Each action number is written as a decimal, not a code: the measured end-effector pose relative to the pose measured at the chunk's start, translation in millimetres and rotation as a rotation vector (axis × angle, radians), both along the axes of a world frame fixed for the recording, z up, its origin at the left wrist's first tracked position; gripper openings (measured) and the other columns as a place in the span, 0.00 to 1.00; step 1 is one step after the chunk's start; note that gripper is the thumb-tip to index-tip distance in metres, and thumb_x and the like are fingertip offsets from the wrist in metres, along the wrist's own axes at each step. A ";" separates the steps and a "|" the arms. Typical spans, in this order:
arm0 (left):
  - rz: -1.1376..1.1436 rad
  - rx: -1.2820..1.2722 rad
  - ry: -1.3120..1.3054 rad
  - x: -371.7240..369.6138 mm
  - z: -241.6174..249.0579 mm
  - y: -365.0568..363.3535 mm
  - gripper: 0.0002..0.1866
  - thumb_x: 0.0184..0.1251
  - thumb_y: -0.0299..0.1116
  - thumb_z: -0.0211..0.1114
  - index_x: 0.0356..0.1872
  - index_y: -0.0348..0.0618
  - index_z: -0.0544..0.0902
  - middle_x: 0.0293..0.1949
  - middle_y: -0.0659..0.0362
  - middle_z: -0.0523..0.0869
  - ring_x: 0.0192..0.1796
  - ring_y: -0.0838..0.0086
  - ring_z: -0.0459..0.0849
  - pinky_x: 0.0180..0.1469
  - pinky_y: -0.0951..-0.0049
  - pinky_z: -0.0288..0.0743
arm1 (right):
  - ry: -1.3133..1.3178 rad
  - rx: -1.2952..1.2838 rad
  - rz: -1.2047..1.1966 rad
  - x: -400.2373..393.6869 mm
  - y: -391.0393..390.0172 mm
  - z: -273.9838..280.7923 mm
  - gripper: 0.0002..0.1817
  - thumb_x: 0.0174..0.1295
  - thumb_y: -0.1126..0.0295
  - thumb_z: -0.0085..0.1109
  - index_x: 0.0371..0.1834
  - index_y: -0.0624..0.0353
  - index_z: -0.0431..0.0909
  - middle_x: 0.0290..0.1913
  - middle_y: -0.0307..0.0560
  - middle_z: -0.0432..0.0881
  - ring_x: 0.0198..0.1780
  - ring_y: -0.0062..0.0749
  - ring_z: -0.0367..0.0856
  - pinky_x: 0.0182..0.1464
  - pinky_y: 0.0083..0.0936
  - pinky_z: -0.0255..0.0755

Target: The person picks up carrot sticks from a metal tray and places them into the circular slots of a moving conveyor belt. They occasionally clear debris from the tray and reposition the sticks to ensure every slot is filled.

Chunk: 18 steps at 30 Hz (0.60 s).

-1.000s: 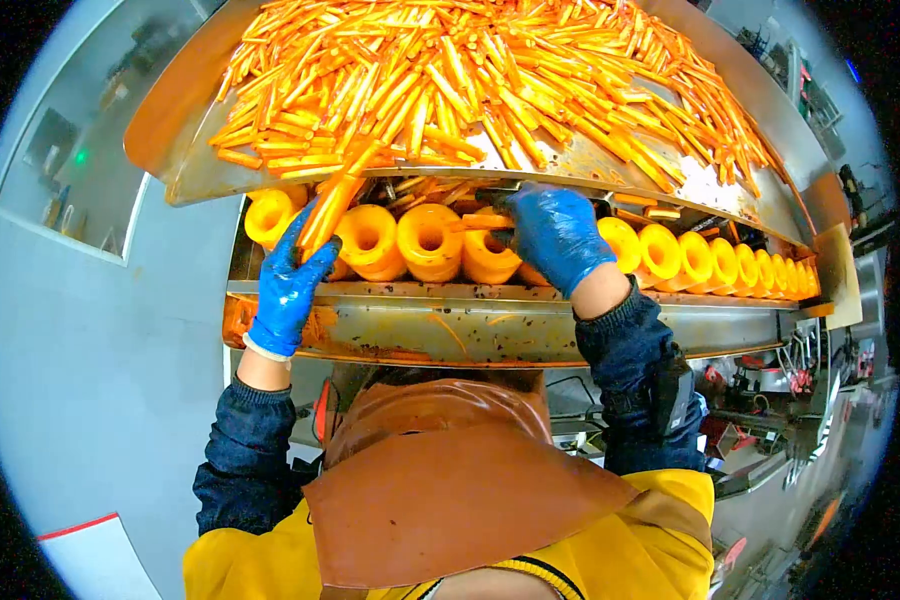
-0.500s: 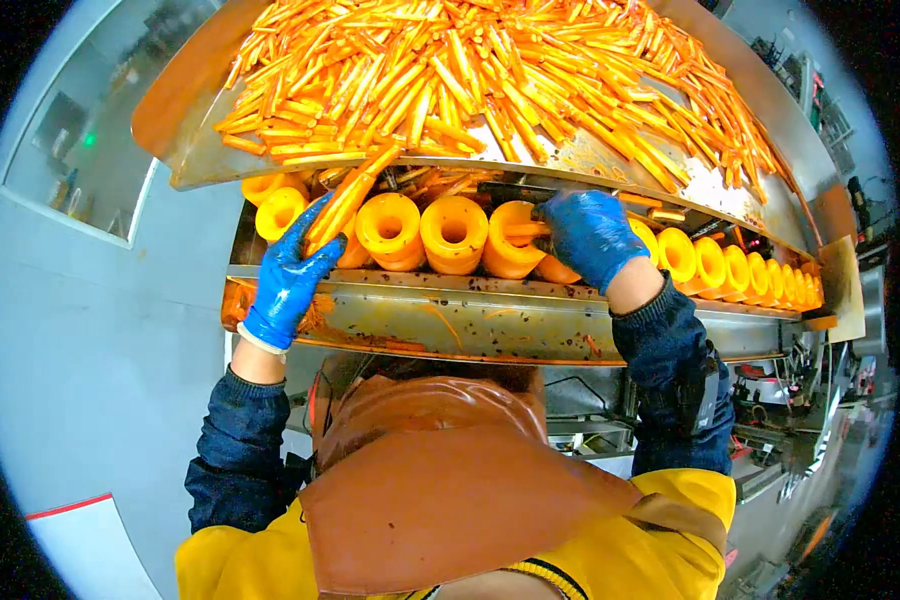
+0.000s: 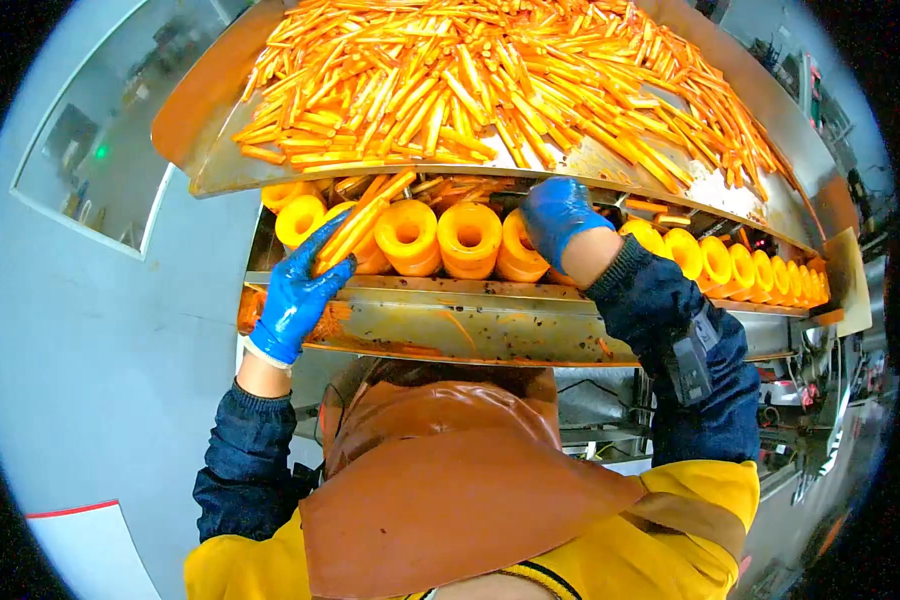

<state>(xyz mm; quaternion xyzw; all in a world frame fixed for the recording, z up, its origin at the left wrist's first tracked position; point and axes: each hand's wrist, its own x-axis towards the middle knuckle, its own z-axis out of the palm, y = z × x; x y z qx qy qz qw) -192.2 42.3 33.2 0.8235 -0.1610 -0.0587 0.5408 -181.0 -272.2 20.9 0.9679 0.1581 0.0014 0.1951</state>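
Both hands wear blue gloves. My left hand (image 3: 303, 295) holds a few orange sticks (image 3: 362, 222) between thumb and fingers, slanting up over the left part of a row of yellow-orange hollow cylinders (image 3: 407, 236). My right hand (image 3: 560, 217) is curled at the row's middle, above and beside a cylinder (image 3: 519, 247) and close to the tray edge. Its fingertips are hidden behind the back of the glove, so anything between them cannot be made out.
A metal tray (image 3: 210, 172) heaped with orange sticks (image 3: 450, 90) slopes above the row. A stained metal ledge (image 3: 430, 320) runs in front of it. More cylinders (image 3: 715, 262) curve off to the right, near an upright board (image 3: 850, 285).
The view has shifted, so the row and tray appear slightly further right. My right hand has moved up and left over the cylinder; the stick seen at its fingers before is now hidden.
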 end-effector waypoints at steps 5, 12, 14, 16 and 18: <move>-0.006 0.035 0.012 -1.7 -5.9 14.1 0.26 0.59 0.27 0.65 0.61 0.40 0.72 0.56 0.57 0.78 0.55 0.79 0.73 0.58 0.76 0.67 | 0.075 0.134 -0.087 6.0 -18.7 1.9 0.08 0.53 0.68 0.53 0.28 0.53 0.84 0.30 0.52 0.83 0.34 0.46 0.84 0.35 0.39 0.78; -0.015 0.026 -0.011 5.2 -5.1 5.3 0.27 0.59 0.28 0.65 0.62 0.42 0.71 0.48 0.61 0.79 0.43 0.82 0.74 0.46 0.79 0.69 | 0.063 0.211 -0.069 -5.1 -28.4 7.8 0.08 0.51 0.67 0.56 0.29 0.54 0.83 0.31 0.53 0.83 0.34 0.48 0.83 0.37 0.39 0.77; -0.017 0.014 0.027 6.0 -6.2 -1.5 0.27 0.59 0.28 0.65 0.61 0.41 0.72 0.55 0.57 0.78 0.54 0.78 0.74 0.58 0.75 0.67 | 0.161 0.281 -0.058 -6.4 -30.0 13.2 0.07 0.50 0.67 0.57 0.29 0.54 0.83 0.30 0.53 0.83 0.34 0.48 0.83 0.36 0.40 0.77; -0.070 0.057 0.055 7.8 -6.9 -10.2 0.27 0.58 0.29 0.65 0.61 0.41 0.72 0.55 0.57 0.78 0.54 0.79 0.74 0.58 0.75 0.67 | 0.125 0.326 -0.066 -9.2 -34.4 9.8 0.07 0.51 0.66 0.57 0.30 0.53 0.83 0.31 0.53 0.82 0.34 0.49 0.82 0.35 0.40 0.77; -0.109 0.089 0.004 10.2 -8.6 -18.5 0.27 0.59 0.29 0.65 0.61 0.43 0.72 0.54 0.56 0.79 0.55 0.78 0.74 0.58 0.74 0.68 | 0.087 0.374 -0.087 -15.2 -40.6 2.6 0.08 0.51 0.66 0.57 0.32 0.52 0.82 0.31 0.53 0.82 0.33 0.49 0.82 0.35 0.40 0.76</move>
